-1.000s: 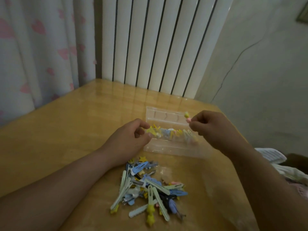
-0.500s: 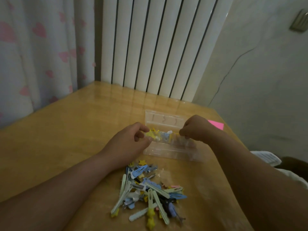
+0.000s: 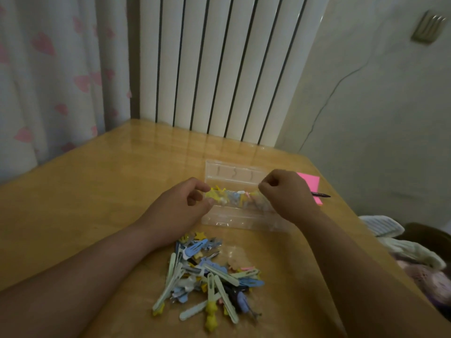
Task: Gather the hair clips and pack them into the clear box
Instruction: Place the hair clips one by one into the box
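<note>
the wooden table [image 3: 85,191] lies under both hands. the clear box [image 3: 240,215] sits open between the hands, with a row of clips [image 3: 234,197] inside. a pile of hair clips [image 3: 207,276] lies just below the hands. the left hand [image 3: 180,206] pinches the row's yellow end. the right hand [image 3: 285,193] is curled tight at the other end; i cannot tell what it holds.

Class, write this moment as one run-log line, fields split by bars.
left hand at clear box left end | right hand fisted over right end | some clips inside | loose clip pile unpacked on table
</note>
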